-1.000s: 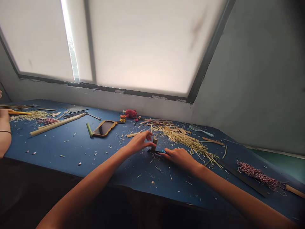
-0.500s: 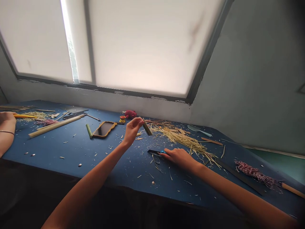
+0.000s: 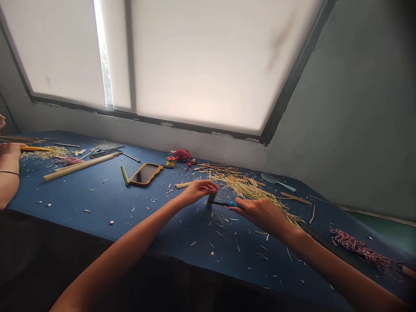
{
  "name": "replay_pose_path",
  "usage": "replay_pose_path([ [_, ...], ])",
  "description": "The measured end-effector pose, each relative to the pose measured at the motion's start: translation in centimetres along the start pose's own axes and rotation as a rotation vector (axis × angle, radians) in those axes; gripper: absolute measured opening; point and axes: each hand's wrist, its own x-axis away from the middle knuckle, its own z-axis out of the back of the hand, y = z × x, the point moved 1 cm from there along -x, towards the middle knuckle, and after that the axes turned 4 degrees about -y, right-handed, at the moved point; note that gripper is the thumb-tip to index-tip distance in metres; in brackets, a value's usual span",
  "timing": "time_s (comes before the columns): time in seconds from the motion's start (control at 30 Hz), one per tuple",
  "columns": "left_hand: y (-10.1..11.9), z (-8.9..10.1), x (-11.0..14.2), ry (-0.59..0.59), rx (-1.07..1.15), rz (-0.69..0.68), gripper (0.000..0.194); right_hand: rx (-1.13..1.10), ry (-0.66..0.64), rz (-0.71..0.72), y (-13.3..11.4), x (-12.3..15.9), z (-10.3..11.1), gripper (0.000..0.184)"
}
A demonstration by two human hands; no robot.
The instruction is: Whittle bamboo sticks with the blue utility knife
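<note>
top hidden, one short greenish bamboo piece [image 3: 212,197] sits pinched in the left hand [image 3: 199,193]! the right hand [image 3: 261,213] grips one blue-handled, dark-bladed knife [image 3: 232,204], handle partly covered.

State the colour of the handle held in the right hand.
Blue, where the handle shows beyond the right hand; head view.

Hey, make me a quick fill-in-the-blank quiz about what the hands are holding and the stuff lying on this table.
1. The left hand holds a short bamboo piece, and the right hand holds a knife whose handle is ____.
2. The cord bundle is red and ____.
3. In this view, the hairbrush lies to the ____ of the yellow-framed mirror.
Missing words: blue; white; right.
</note>
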Motion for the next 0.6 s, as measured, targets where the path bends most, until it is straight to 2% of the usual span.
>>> replay_pose_path([
  [0.2, -0.2, 0.4, -0.3, 0.044, -0.143, -0.011, 0.038, 0.086, 0.078, -0.016, 1.2, -1.5, 1.1, 0.048],
  [0.37, -0.2, 0.6, -0.5, 0.057, -0.251, 0.005, 0.038, 0.142, 0.101, -0.006, 1.4, -2.3, 0.9, 0.049],
  [0.6, -0.4, 0.6, -0.8, 0.046, -0.275, 0.018, 0.038, 0.141, 0.086, -0.027, 1.3, -2.6, 0.3, 0.048],
])
